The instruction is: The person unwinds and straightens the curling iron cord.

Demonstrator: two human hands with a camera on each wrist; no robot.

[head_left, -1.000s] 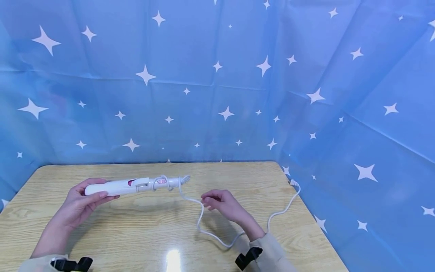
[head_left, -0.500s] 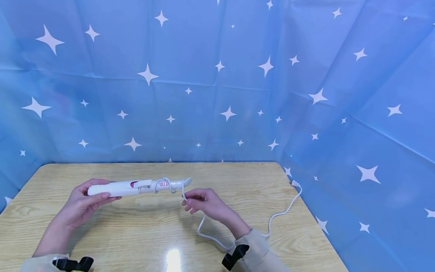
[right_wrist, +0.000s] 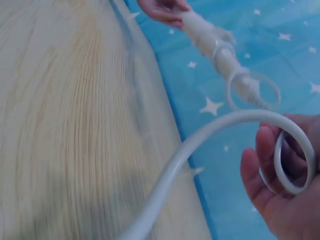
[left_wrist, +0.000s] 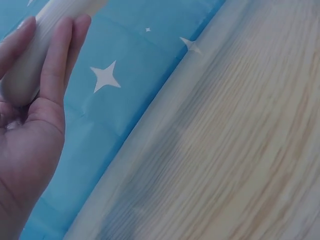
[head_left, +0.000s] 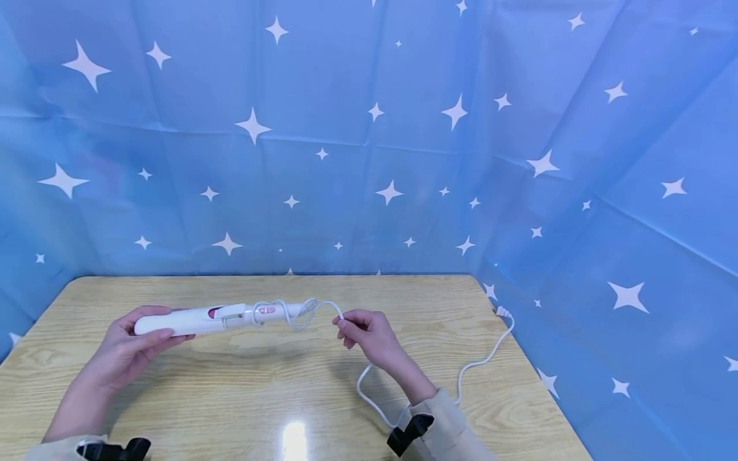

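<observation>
A white curling iron [head_left: 202,321] is held level above the table in my left hand [head_left: 129,342], fingers and thumb gripping its thick end. In the left wrist view that same hand [left_wrist: 35,130] is wrapped about the smooth white end. Loose loops of a white power cord [head_left: 328,305] circle the iron's slimmer end, near a pink label. Just right of that end, my right hand [head_left: 371,339] pinches the cord. The right wrist view shows the cord [right_wrist: 200,137] arching large in front of the right hand [right_wrist: 285,195] and curving through its fingers.
From the right hand the cord runs down and passes behind the right sleeve [head_left: 446,426]. Its plug [head_left: 501,312] lies near the right edge of the wooden table [head_left: 230,403]. A blue curtain [head_left: 323,83] with white stars hangs behind and to the right.
My right hand went left to the cord by the iron's slim end, took hold of it, then drew it right. The loops shifted. The left hand moved the iron slightly left over the last half second.
</observation>
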